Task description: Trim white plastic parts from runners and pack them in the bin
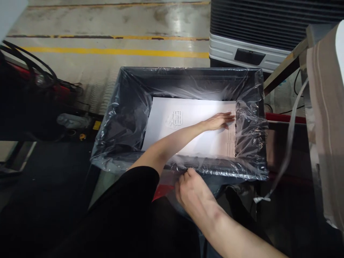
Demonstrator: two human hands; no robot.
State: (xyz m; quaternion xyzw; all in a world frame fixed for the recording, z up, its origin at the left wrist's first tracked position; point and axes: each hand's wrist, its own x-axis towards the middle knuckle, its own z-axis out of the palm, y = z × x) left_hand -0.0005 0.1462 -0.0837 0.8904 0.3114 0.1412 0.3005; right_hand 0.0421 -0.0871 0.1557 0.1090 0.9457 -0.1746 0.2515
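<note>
A dark crate [188, 76] lined with a clear plastic bag [248, 122] stands before me. On its bottom lies a white sheet [161, 138], with several small white frame-like pieces [176, 119] left of its middle. More such pieces [231, 138] run along the sheet's right edge. My left hand [218, 121] reaches across into the crate, fingers stretched out over the pieces at that edge. At the near rim, my right hand [190, 186] is closed, pinching the plastic bag's edge; its fingertips are partly hidden.
Dark machinery with cables [40, 89] stands on the left. A black and silver ribbed case [249, 46] is behind the crate on the right. Brown layered material [326, 125] hangs at the right, with a pale strap [288, 143] beside it. Yellow lines [120, 52] cross the floor.
</note>
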